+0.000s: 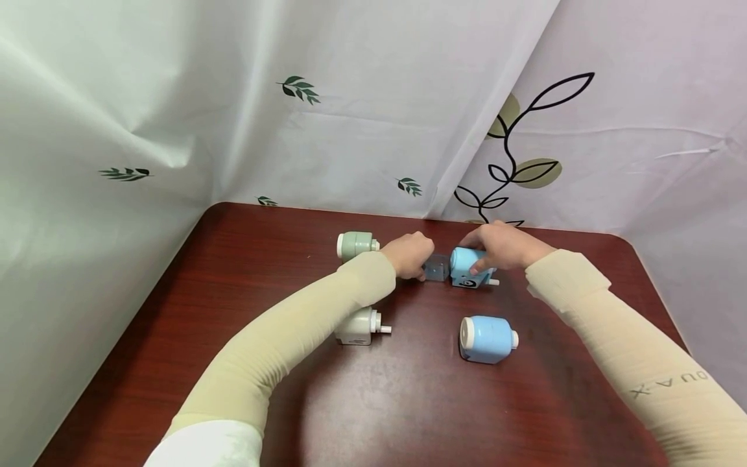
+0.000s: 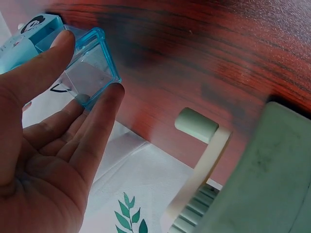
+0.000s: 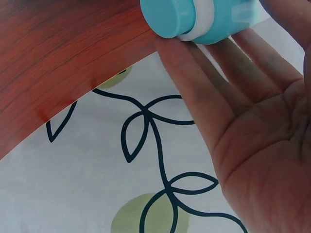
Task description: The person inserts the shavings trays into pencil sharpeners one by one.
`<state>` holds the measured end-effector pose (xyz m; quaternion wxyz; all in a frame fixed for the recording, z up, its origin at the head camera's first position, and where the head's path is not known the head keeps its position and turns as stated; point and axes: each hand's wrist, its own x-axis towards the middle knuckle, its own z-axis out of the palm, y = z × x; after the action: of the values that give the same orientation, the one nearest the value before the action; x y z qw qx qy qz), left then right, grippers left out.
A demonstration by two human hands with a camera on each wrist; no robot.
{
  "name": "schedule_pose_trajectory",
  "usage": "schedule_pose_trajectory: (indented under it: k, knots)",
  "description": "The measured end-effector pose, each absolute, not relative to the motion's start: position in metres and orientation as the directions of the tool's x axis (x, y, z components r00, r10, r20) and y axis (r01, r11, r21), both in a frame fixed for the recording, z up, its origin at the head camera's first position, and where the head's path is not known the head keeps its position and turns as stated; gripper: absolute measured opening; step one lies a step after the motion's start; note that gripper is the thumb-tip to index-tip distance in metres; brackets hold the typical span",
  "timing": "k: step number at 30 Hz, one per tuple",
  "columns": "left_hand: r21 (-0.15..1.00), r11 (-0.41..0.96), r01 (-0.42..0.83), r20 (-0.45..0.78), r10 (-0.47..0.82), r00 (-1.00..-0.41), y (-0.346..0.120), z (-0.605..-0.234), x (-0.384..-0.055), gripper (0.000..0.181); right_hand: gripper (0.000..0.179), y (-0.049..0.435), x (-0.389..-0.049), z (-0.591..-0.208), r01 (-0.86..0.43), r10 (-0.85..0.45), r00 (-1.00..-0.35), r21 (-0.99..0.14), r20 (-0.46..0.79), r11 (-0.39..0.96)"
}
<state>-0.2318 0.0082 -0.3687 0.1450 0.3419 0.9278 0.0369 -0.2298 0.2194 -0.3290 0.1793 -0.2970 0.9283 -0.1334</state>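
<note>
My left hand point(image 1: 410, 253) pinches a clear plastic shavings drawer point(image 2: 92, 73) with a blue rim between thumb and fingers. The drawer lies right beside a light blue pencil sharpener point(image 1: 465, 263) with a black panda-like print; whether it is fully out of the body I cannot tell. My right hand point(image 1: 506, 245) grips that sharpener, thumb in front and fingers behind. In the right wrist view, the sharpener's turquoise end point(image 3: 167, 17) shows above the fingers. Near the left wrist stands a green crank sharpener point(image 2: 265, 174), its crank knob point(image 2: 197, 124) towards the hand.
A white sharpener point(image 1: 355, 327) lies below the left forearm, partly covered by it. Another blue sharpener point(image 1: 489, 338) rests nearer on the dark red wooden table point(image 1: 420, 402). White leaf-patterned sheets point(image 1: 350, 149) hang behind the table's back edge.
</note>
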Motion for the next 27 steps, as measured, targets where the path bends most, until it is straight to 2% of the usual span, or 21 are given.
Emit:
schedule_pose_trajectory:
  k: [15, 27]
  knots:
    - [0.145, 0.734, 0.664, -0.219, 0.678, -0.702, 0.017, -0.375, -0.232, 0.021, 0.048, 0.218, -0.229, -0.331, -0.525, -0.599, -0.767, -0.314, -0.23, 0.791]
    - [0.169, 0.757, 0.631, -0.208, 0.653, -0.728, 0.022, -0.377, -0.232, 0.023, 0.047, 0.217, -0.229, -0.33, -0.514, -0.59, -0.774, -0.315, -0.232, 0.798]
